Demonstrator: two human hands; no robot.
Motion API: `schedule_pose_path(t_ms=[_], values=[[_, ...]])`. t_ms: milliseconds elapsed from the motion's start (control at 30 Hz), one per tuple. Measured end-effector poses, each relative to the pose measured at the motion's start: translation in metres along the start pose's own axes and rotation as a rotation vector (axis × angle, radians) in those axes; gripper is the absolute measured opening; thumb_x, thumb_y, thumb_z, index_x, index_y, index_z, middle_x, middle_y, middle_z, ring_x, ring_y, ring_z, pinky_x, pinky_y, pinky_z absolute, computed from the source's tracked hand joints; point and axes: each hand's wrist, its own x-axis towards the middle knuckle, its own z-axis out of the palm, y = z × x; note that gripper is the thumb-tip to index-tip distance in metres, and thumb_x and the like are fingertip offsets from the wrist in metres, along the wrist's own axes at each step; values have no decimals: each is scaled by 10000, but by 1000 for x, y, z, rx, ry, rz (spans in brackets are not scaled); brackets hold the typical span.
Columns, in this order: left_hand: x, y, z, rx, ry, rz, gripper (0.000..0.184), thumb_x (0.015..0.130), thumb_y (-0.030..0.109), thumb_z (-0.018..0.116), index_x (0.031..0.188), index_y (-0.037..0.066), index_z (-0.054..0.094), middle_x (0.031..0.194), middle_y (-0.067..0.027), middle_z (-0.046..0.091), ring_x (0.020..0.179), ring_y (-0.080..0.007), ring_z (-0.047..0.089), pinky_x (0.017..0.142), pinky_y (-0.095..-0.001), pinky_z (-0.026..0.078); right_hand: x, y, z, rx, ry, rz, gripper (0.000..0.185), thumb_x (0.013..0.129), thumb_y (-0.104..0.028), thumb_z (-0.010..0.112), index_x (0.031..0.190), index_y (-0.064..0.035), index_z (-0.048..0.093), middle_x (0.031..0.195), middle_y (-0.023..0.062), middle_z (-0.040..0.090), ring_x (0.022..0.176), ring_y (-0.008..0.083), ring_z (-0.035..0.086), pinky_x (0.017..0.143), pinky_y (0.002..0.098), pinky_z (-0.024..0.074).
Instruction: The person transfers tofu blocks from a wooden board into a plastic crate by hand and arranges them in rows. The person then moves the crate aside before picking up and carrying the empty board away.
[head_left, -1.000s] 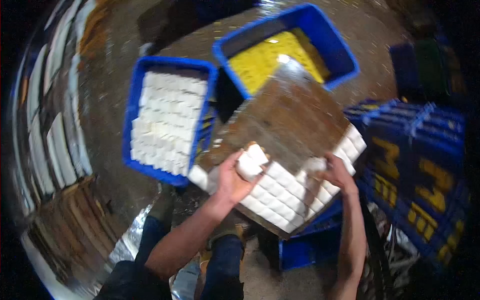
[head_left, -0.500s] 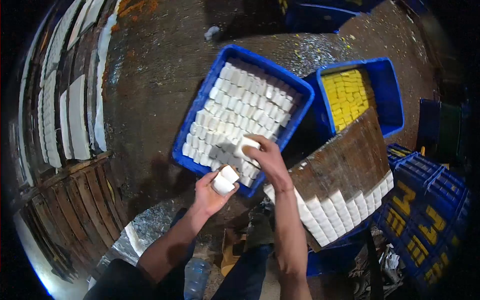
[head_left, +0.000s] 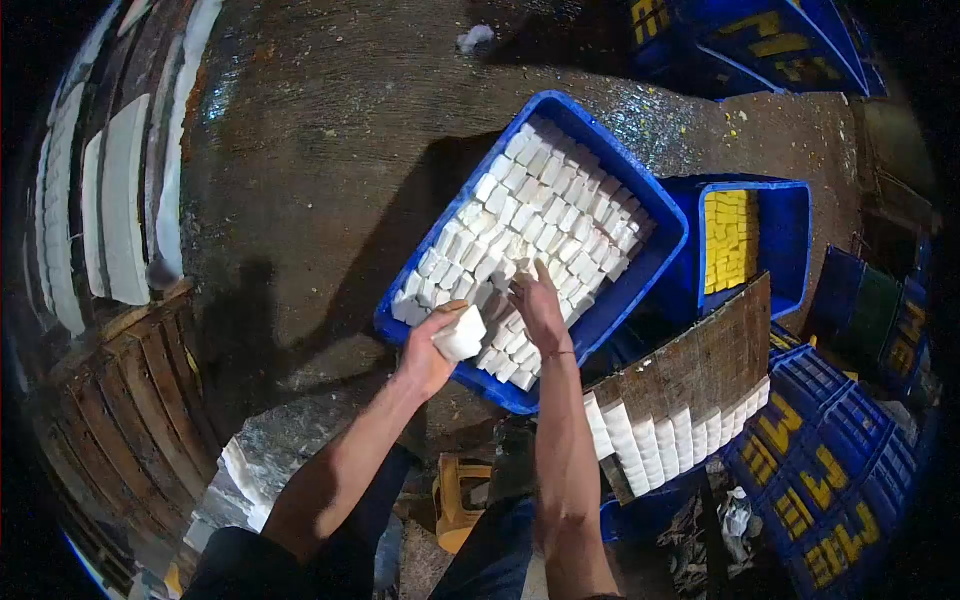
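My left hand (head_left: 430,355) is closed round white blocks (head_left: 461,336) above the near left edge of a blue crate (head_left: 655,185). Rows of white blocks (head_left: 560,205) fill that crate. Over them, near the middle, reaches my right hand (head_left: 540,310), its fingers pointing down among the blocks; whether it grips one I cannot make out. To the right, a wooden board (head_left: 690,350) carries rows of joined white blocks (head_left: 650,445) along its near edge.
A second blue crate (head_left: 790,250) holds yellow blocks (head_left: 731,240). Blue crates with yellow letters (head_left: 810,470) stand at the right, others at the top right. Wooden racks (head_left: 140,400) with white slabs line the left. A yellow stool (head_left: 458,515) is below.
My right hand has gone from the board to the crate of white blocks, and the white block it held is no longer clearly visible. The view has shifted; my left hand still holds white blocks.
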Motion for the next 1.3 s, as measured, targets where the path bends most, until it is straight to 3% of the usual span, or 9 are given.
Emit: schedule_pose_path(t_ms=[233,333,400,533,633,900,1000,1200,1300], values=[[23,-36,50,150,-14,-75,383,994,340,455,1249,70,547,1174,-81,597,1015,-181,588,851,-339,507,-102,-66,0,-631,-383,-227,620,740,-223,802,1277,-17,571,1204,172,612,1117,219,588,956,347,465],[33,-36,92,1008,211,120,642,997,532,354,1392,31,425,1345,-157,483,1201,-272,483,1039,-402,366,-101,-73,-15,-311,-232,-178,391,770,-22,718,1142,22,607,923,75,677,824,143,650,755,259,523],[90,-63,62,1348,485,700,447,892,416,581,1161,59,584,1213,-175,529,1184,-344,444,979,-507,344,-92,-67,-34,-214,-122,-97,372,790,-54,694,1141,32,606,904,80,685,850,147,655,776,266,524],[107,-25,65,1874,61,1135,296,769,178,705,1035,66,639,1081,-118,552,1085,-292,484,945,-448,358,-62,-42,-50,-55,-29,-135,383,814,-109,688,1162,28,606,939,82,699,848,154,670,757,278,536],[122,-15,48,2215,-158,991,337,718,145,740,1033,76,642,1062,-82,556,1075,-275,500,965,-439,340,-32,-26,-43,-232,185,-181,463,756,-241,780,1086,58,652,857,113,713,732,143,653,643,286,513],[110,22,42,2092,-501,876,389,728,47,628,1116,72,645,1197,-95,601,1187,-274,492,1023,-429,330,-7,15,-8,-497,288,-145,713,857,-292,536,1410,109,334,1103,302,634,1004,347,638,926,368,463],[112,18,55,2223,-443,959,370,725,53,607,1093,51,646,1113,-95,625,1128,-265,521,965,-415,370,-7,16,-41,-130,85,74,784,854,-55,472,1524,0,67,897,103,560,799,175,532,674,325,422],[124,-24,64,2115,-461,1019,299,747,112,634,1032,24,652,1075,-145,632,1081,-326,542,936,-465,409,-81,-17,-67,-115,49,-58,624,885,-79,516,1471,-21,311,1399,203,487,1140,233,559,921,317,458],[133,-53,52,2179,-552,1156,310,758,163,681,1031,18,651,1077,-154,631,1059,-344,558,948,-464,414,-160,-35,-102,-262,228,-377,472,880,-132,588,1328,-8,509,1206,179,627,1076,246,619,931,335,474]])
